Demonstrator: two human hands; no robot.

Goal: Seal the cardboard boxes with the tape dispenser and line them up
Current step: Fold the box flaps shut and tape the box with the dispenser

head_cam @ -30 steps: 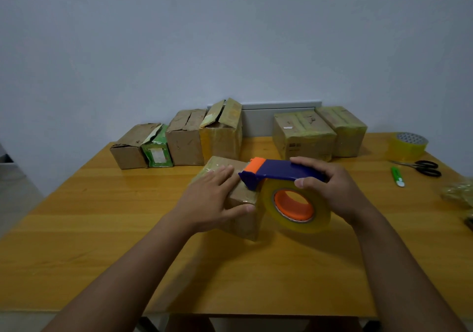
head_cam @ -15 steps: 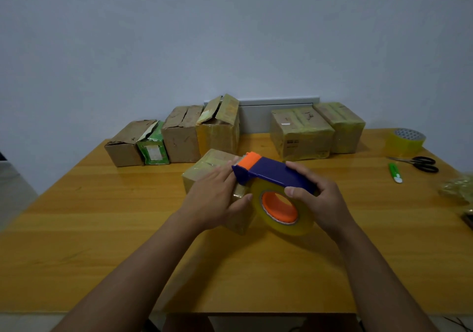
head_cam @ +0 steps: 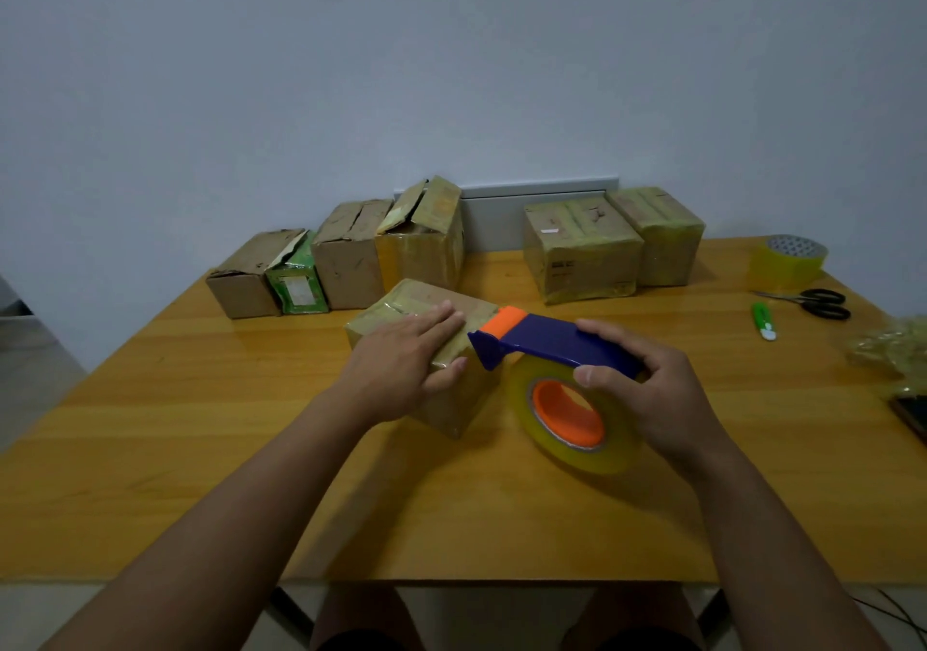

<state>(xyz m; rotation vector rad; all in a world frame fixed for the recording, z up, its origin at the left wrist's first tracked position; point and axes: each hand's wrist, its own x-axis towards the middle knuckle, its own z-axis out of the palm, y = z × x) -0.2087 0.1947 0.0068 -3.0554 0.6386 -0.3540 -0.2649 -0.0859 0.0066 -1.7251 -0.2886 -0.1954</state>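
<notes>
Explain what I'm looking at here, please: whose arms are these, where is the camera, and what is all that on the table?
There is no machine: a person wears a camera on the head, so you look forward and down along their own arms. The left hand presses flat on a small cardboard box in the middle of the wooden table. The right hand grips a blue and orange tape dispenser loaded with clear tape, its front end at the box top. More boxes stand along the far edge, some with flaps open. On the right lie a spare tape roll, black scissors and a green utility knife.
</notes>
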